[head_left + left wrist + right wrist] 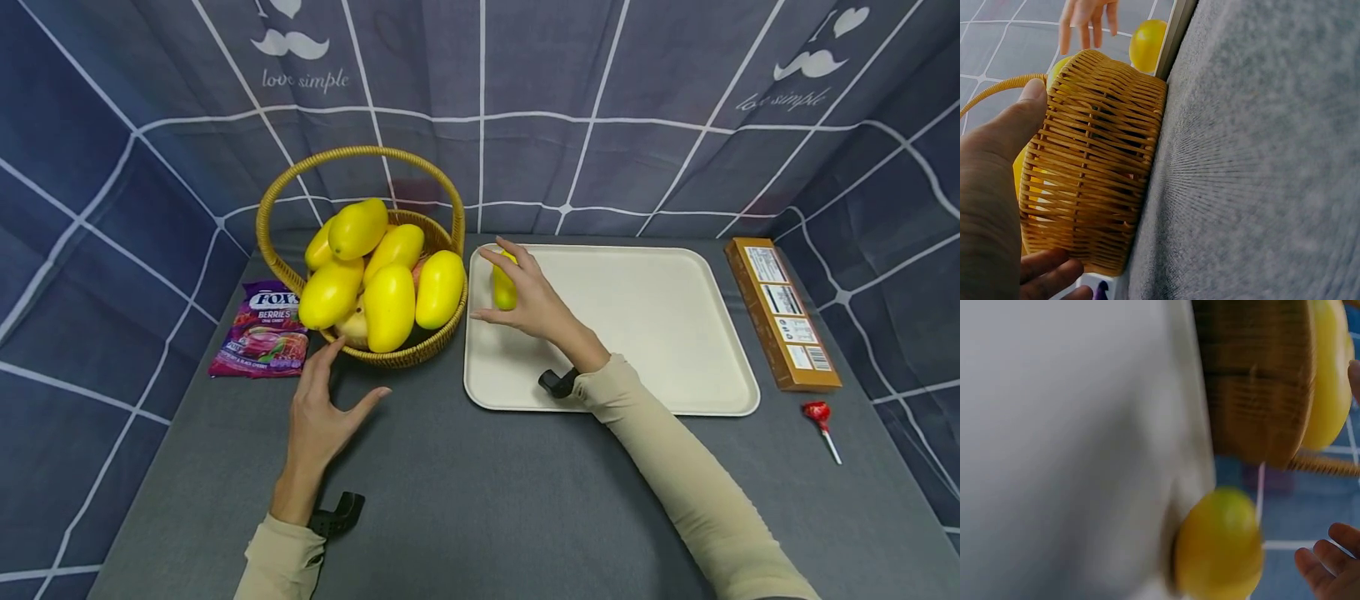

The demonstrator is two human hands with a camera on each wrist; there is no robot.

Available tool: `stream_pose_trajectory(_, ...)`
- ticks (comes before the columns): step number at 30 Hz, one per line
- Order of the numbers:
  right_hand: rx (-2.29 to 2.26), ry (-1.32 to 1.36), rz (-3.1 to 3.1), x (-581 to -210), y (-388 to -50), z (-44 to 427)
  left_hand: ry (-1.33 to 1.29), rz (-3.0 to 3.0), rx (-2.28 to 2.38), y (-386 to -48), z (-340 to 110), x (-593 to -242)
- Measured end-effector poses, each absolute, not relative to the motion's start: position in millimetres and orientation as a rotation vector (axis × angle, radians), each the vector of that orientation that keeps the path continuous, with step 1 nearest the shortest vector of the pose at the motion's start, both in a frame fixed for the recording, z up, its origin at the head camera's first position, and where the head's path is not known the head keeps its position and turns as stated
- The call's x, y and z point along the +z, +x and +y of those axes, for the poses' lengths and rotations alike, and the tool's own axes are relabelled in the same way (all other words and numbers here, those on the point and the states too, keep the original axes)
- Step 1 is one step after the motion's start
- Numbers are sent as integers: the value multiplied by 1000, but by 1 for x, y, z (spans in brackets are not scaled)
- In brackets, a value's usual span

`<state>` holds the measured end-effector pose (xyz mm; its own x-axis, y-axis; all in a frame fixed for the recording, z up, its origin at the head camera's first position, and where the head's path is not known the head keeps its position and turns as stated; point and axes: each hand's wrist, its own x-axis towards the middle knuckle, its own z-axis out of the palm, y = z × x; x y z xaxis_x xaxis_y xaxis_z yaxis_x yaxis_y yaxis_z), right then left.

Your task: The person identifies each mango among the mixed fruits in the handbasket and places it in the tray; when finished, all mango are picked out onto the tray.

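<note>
A wicker basket with a tall handle holds several yellow mangoes and a paler round fruit partly covered by them. My left hand is at the basket's front left, thumb spread from the fingers, gripping nothing; whether its fingertips touch the wicker I cannot tell. One mango lies at the upper left of the cream tray. Above that tray my right hand has its fingers apart around the mango; in the right wrist view the fingers are clear of this mango.
A purple FOX'S candy bag lies left of the basket, partly behind it. Right of the tray are a brown box with white labels and a red lollipop. Dark checked curtain closes off the back and sides.
</note>
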<state>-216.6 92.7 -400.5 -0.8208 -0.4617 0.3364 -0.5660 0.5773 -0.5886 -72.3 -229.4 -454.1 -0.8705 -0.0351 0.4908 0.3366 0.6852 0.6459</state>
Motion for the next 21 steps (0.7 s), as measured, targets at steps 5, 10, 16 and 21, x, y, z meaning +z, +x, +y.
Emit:
stream_pose_trajectory(5, 1142, 923, -2643, -394, -207, 73, -240, -2422, -1068, -72, -230, -453)
stream_pose_trajectory(10, 1194, 936, -2641, -394, -204, 57, -229, -2436, -1069, -72, -230, -454)
stream_pose_trajectory(16, 1183, 940, -2654, -399, -202, 42, -229, -2430, -1058, -72, -231, -455)
stream_pose_trajectory(21, 1172, 912, -2648, -404, -201, 34, -223, -2445, -1048, -71, -229, -453)
